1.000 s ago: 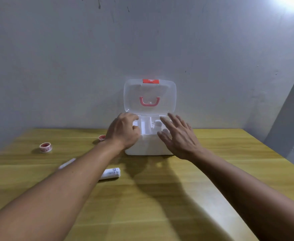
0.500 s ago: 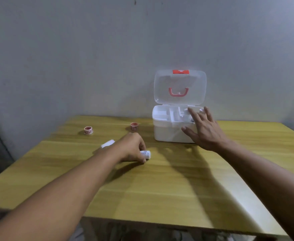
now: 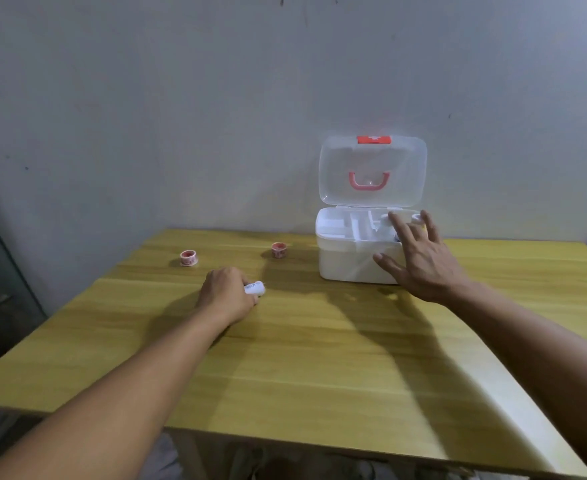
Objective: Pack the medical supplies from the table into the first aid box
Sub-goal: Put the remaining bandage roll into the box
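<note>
left hand (image 3: 228,295) grips a white tube (image 3: 254,288); right hand (image 3: 420,259) spread on the first aid box (image 3: 351,265). 2 tape rolls (image 3: 189,258) beyond the left hand remain unpacked.

We are seeing the white first aid box (image 3: 354,265) standing open near the tabletop's far edge, its clear lid (image 3: 371,168) upright. Two small pink tape rolls (image 3: 189,258) (image 3: 279,250) are lying leftward; a white tube (image 3: 254,288) is poking from our fist.
</note>
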Tool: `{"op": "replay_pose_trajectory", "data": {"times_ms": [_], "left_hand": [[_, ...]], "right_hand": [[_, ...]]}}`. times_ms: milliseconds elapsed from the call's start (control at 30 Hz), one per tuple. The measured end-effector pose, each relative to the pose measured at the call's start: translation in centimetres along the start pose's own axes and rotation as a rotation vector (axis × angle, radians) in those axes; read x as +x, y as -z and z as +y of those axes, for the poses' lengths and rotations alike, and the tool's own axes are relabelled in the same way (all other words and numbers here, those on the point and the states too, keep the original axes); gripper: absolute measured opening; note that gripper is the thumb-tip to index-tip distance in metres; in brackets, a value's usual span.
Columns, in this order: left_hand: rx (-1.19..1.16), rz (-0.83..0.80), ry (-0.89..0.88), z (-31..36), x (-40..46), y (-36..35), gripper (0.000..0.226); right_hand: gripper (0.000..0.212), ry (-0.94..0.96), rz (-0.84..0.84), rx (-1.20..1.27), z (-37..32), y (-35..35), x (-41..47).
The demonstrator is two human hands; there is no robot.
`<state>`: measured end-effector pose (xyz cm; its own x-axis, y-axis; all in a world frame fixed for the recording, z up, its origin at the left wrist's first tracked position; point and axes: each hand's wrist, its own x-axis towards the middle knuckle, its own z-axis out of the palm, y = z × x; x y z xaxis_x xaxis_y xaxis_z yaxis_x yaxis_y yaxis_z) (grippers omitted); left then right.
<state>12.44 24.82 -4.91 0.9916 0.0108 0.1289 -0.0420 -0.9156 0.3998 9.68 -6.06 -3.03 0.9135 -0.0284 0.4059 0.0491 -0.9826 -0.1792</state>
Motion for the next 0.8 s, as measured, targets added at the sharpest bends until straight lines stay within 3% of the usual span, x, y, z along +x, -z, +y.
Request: {"op": "replay_pose_trajectory", "data": {"times_ms": [200, 367, 600, 800], "left_hand": [[-0.194, 0.096, -0.107, 4.8, 2.0, 1.7, 0.021], [-0.324, 0.075, -0.269, 11.3, 4.6, 3.6, 0.025], [-0.225, -0.008, -0.348, 16.5, 8.1, 2.0, 0.033], [-0.066, -0.058, -0.347, 18.1, 9.9, 0.2, 0.032]], "right_hand": [[0.079, 0.024, 0.006, -0.043, 0.5, -0.4, 0.2], [0.067, 0.035, -0.023, -0.035, 0.6, 0.4, 0.6], [0.072, 0.005, 0.062, 0.032, 1.4, 1.7, 0.0], [0.077, 0.009, -0.013, 0.043, 2.9, 1.4, -0.5]]}}
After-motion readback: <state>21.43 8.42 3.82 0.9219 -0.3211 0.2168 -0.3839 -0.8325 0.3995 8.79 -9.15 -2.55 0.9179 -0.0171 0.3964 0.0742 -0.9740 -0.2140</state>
